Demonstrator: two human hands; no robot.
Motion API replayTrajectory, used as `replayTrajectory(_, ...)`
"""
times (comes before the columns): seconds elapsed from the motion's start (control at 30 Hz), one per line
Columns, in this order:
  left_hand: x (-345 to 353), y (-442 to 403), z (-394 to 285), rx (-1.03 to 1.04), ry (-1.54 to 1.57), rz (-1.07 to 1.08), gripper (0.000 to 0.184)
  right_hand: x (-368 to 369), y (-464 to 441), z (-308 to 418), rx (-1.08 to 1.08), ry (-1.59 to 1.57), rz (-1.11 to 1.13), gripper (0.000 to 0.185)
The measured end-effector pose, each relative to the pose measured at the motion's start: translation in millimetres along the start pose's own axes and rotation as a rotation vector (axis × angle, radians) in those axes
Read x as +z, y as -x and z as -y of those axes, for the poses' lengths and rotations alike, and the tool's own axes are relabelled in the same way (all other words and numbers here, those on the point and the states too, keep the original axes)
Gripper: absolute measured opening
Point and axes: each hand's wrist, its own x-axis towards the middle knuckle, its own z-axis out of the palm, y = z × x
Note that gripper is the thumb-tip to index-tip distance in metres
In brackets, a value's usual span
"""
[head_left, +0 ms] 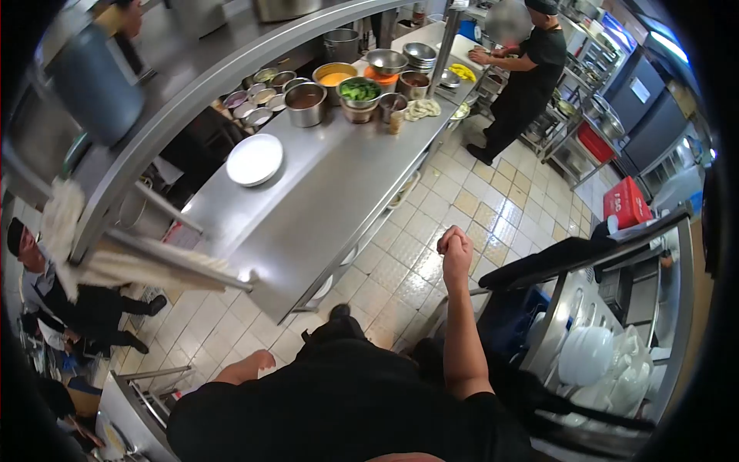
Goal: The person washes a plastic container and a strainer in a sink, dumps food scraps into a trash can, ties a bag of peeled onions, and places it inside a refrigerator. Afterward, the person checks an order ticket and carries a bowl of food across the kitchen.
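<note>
My right hand (456, 243) is closed in a fist at the end of my raised forearm, over the tiled floor. Nothing shows sticking out of its fingers. Nearest to it are the steel counter's front edge on one side and a rack on the other. On my left only a short stretch of bent arm (245, 367) shows beside my body, with a small bit of white at its end. My left hand itself is hidden. On the steel counter (308, 208) ahead of me lies a white plate (255, 160), apart from both hands.
Steel pots (305, 104), a bowl of green leaves (359, 90) and a pale cloth (423, 109) crowd the counter's far end. A co-worker (531, 77) stands there; another person (77, 300) is at left. A rack (570, 308) with white containers (586, 356) stands right. Tiled floor (400, 254) runs between.
</note>
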Motion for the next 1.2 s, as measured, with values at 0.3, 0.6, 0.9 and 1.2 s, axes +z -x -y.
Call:
replayTrajectory(0.3, -137, -85, -155, -0.030, 0.176, 0.059, 0.028, -149, -220, -31, 0.041, 0.484, 0.035, 0.024)
replayTrajectory(0.6, -324, -177, -353, -0.012, 0.139, 0.000, 0.026, -457, -265, -198, 0.918, 1.039, -0.132, 0.024)
replayTrajectory(0.9, -480, -278, -549, -0.149, 0.487, -0.289, 0.029, -683, -245, -251, 1.239, 0.107, -0.753, 0.027)
replayTrajectory(1.2, -699, -268, -887, 0.479, 1.024, -0.897, 0.030, -877, -550, -159, 1.220, 0.706, -0.316, 0.033)
